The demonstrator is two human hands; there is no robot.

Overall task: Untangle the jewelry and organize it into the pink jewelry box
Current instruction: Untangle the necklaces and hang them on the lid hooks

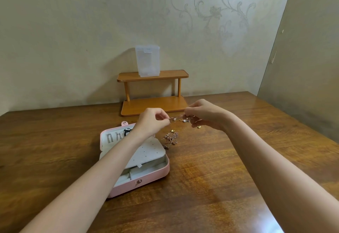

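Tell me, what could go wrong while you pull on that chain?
Both hands, left hand and right hand, pinch a thin chain in the air; pulling hard might snap it or tighten the knot. Its small charms hang above the table, so one could drop and roll away. The rose-gold tangle lies beside the pink jewelry box and a forearm might sweep it.

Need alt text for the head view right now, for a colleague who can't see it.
Both hands, left hand and right hand, pinch a tangled chain with pearl charms above a wooden table. An open pink jewelry box sits below the left forearm, more rose-gold chain beside it.
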